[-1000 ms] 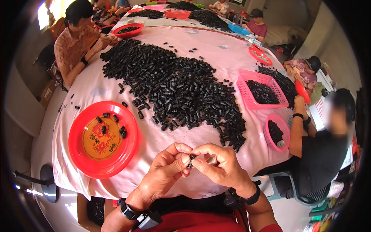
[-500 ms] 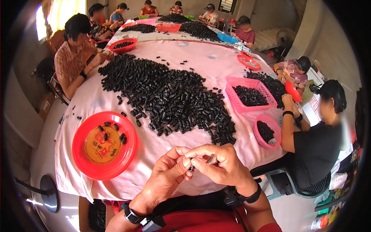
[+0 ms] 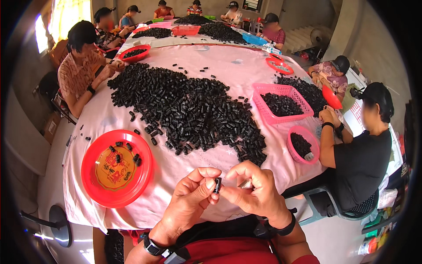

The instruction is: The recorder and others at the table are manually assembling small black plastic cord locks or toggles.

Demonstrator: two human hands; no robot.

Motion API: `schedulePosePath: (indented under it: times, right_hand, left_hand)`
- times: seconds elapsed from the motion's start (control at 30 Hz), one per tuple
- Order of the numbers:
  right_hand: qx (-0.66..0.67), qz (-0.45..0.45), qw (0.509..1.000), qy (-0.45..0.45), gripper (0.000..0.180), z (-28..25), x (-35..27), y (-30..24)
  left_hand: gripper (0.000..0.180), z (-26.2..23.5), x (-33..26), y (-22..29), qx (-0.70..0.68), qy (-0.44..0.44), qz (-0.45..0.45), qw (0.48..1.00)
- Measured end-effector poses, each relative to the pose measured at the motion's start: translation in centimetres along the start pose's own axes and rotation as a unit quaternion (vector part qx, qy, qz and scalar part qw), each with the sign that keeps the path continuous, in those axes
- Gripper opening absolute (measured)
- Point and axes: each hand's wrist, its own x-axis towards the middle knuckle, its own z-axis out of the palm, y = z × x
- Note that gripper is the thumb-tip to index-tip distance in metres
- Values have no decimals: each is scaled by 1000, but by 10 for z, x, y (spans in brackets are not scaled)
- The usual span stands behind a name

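Note:
Between thumb and fingers of my left hand [image 3: 193, 190] is a small black plastic cylinder [image 3: 217, 185], held upright near the table's front edge. My right hand [image 3: 257, 193] is beside it, thumb and index fingertip a little apart. Its curled fingers keep a pale, silvery bundle of thin pieces [image 3: 245, 183], whose kind I cannot make out. Beyond both hands lies a large heap of similar black cylinders [image 3: 189, 110]. To the left, a red round tray [image 3: 90, 176] with a yellow patterned middle holds several of these cylinders.
Pink cloth [image 3: 176, 160] covers the table. At the right stand a pink basket [image 3: 259, 108] and a pink bowl [image 3: 292, 156], both with black cylinders. A person in black [image 3: 360, 154] works there; another person [image 3: 81, 66] sits at the left. Several others sit farther back.
My right fingers have drawn away from the black cylinder to the right, uncovering it. My left hand still holds it. The view has shifted slightly.

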Motion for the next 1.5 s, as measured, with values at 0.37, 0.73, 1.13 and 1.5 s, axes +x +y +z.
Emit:
schedulePosePath:
  times: [0.37,0.73,1.13,1.5]
  right_hand:
    - [-172,-74,982,-19,52,4,-4,4]
    - [-224,-72,972,-19,50,9,-6,10]
    - [-230,-67,971,-5,50,8,-6,11]
    - [-248,-69,966,-11,50,8,-7,22]
  left_hand:
    - [27,9,-7,1,28,-25,5,999]
    - [24,1,-5,0,29,-35,10,999]
    - [24,0,-4,-1,44,-30,3,999]
    - [24,-1,-1,-5,47,-5,-10,999]
